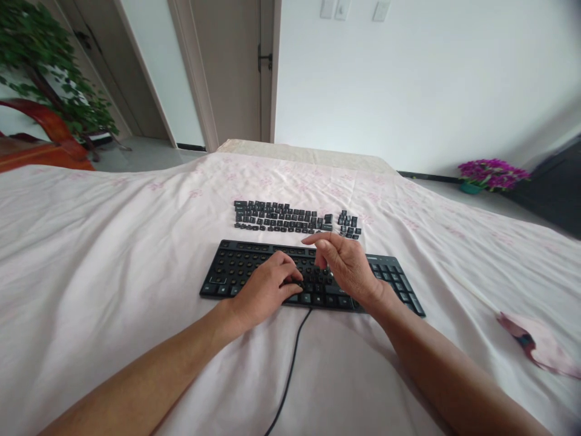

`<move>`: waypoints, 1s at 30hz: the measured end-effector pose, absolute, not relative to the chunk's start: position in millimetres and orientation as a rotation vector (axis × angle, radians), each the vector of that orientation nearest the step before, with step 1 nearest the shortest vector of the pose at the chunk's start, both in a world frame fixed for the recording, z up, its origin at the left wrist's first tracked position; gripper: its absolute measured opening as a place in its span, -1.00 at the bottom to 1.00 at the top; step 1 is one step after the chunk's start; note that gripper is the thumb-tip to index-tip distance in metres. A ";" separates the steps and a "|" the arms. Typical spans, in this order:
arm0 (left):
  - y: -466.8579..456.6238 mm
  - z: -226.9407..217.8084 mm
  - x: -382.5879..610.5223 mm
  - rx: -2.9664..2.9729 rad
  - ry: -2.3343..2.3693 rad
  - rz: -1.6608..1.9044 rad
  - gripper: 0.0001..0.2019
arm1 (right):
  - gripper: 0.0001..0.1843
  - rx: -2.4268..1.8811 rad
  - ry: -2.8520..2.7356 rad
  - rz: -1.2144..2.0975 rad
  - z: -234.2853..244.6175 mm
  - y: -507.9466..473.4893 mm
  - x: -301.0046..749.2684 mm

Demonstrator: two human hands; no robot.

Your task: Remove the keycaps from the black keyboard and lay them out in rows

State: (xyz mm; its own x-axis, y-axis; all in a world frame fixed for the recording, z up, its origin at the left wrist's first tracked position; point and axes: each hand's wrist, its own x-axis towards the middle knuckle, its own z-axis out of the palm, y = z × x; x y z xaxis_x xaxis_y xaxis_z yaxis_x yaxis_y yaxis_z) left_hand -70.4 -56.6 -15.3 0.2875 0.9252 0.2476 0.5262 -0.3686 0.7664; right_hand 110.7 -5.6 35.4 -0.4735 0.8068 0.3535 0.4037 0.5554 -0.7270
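Observation:
A black keyboard (388, 278) lies on the bed, many of its key places bare of caps, with caps along the bottom row and on the number pad. My left hand (269, 280) rests on its middle, thumb and fingertips drawn close together over the keys; what is between them is hidden. Just above the keyboard, right of the left hand, is my right hand (347, 263), its index finger stretched out to the left and another finger bent down. I see nothing held in it. Beyond the keyboard lie loose black keycaps (281, 218), set out in rows.
A cable (295, 357) runs from the keyboard toward me across the pale pink sheet (136, 242). To the right lies a pink cloth item (538, 342) with a pale stick. Doors, a plant (40, 54), a red wooden chair (49, 133) and purple flowers (492, 172) stand around the bed.

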 end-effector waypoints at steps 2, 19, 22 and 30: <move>-56.3 -13.5 -70.3 1.989 1.309 0.947 -0.93 | -0.65 -1.047 -2.144 0.808 38.3 -2.7 110.7; -45.2 -9.6 -75.4 1.180 1.202 1.120 -0.87 | -0.80 -1.222 -2.211 0.963 18.9 -1.5 100.8; -44.4 -10.7 -75.0 1.154 1.211 1.129 -0.87 | -0.82 -1.221 -2.222 0.931 17.9 -2.1 99.8; -44.4 -6.3 -77.7 1.350 1.282 1.089 -0.88 | -0.86 -1.217 -2.254 0.721 28.1 9.8 100.7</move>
